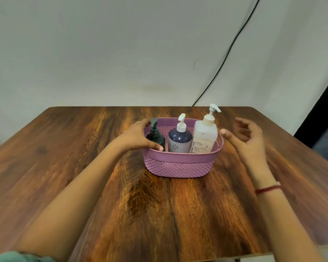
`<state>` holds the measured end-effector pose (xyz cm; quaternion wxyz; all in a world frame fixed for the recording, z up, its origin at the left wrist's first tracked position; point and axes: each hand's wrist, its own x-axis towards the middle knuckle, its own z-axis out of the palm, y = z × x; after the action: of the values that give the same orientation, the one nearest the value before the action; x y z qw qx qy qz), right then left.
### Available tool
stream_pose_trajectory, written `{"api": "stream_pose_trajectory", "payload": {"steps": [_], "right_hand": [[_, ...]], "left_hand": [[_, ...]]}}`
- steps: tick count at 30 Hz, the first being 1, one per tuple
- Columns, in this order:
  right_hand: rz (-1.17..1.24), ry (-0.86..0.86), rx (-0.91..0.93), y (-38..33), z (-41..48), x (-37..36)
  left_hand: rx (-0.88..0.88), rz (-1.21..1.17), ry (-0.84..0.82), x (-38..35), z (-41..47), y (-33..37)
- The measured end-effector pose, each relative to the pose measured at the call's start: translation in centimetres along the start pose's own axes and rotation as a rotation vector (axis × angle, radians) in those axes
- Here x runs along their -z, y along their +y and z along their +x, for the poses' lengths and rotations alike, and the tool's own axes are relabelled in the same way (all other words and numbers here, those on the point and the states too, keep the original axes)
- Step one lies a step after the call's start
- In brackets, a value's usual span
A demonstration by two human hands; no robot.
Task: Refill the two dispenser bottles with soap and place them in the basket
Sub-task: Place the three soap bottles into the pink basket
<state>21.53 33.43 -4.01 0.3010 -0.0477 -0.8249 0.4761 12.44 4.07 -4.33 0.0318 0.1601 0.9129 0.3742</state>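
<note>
black cable point(229, 52) runs down the wall and drops behind the table's far edge. dark strip at the right edge of view, too cut off to name. red thread band point(268, 189) on the right wrist; a bit of teal sleeve point(11, 258) at lower left.

pink basket point(180, 165), perforated wall, sits mid-table toward the far side. three pump bottles stand upright inside in a row: dark green bottle point(156, 138) at left, navy bottle point(179, 138) with white pump in the middle, tall translucent bottle point(204, 137) with white pump at right, its nozzle pointing right.

left hand point(138, 137) wraps the basket's left end, fingers curved over the far rim, thumb down at the near rim in front of the dark green bottle, partly hiding it. right hand point(248, 137) is just beside the basket's right end, fingers loosely curled, holding nothing; the thumb tip is close to the rim, contact unclear, hand a little blurred.

wooden table point(159, 214), dark streaked grain with a glossy patch. plain pale wall point(102, 53) behind.
</note>
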Motion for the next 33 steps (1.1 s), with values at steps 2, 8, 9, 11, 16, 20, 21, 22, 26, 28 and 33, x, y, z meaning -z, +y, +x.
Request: {"api": "stream_pose_trajectory", "payload": {"steps": [2, 8, 9, 11, 16, 20, 21, 22, 26, 28, 33], "right_hand": [[-0.034, 0.049, 0.085, -1.1, -2.0, 0.0], [-0.355, -0.293, 0.185, -4.8, -1.8, -4.4], [-0.386, -0.312, 0.163, -5.1, -1.5, -5.3], [-0.418, -0.339, 0.136, -5.4, -1.0, -7.0], [-0.201, -0.361, -0.044, -5.7, 0.4, -9.5], [-0.130, -0.362, -0.102, -5.5, 1.4, -10.6], [-0.140, -0.334, -0.078, -5.4, 1.6, -10.8], [-0.152, -0.303, -0.050, -5.4, 1.7, -11.0], [-0.144, -0.262, -0.001, -5.1, 1.8, -11.5], [-0.132, -0.285, -0.012, -5.0, 1.9, -11.6], [-0.092, -0.344, -0.065, -4.7, 2.2, -11.6]], "left_hand": [[0.003, -0.057, -0.027, 0.1, -0.1, -0.2], [0.035, -0.118, 0.006, -1.0, 0.0, -0.1], [0.052, -0.126, 0.021, -1.1, -0.1, -0.2], [0.070, -0.141, 0.041, -1.1, -0.2, -0.5], [0.063, -0.169, 0.078, -1.5, -0.3, -0.6], [0.062, -0.175, 0.073, -1.6, -0.3, -0.6], [0.065, -0.177, 0.072, -1.6, -0.4, -0.6], [0.071, -0.180, 0.072, -1.6, -0.4, -0.6], [0.088, -0.169, 0.071, -1.7, -0.4, -0.4], [0.081, -0.156, 0.070, -1.7, -0.4, -0.4], [0.072, -0.138, 0.066, -1.6, -0.3, -0.3]]}}
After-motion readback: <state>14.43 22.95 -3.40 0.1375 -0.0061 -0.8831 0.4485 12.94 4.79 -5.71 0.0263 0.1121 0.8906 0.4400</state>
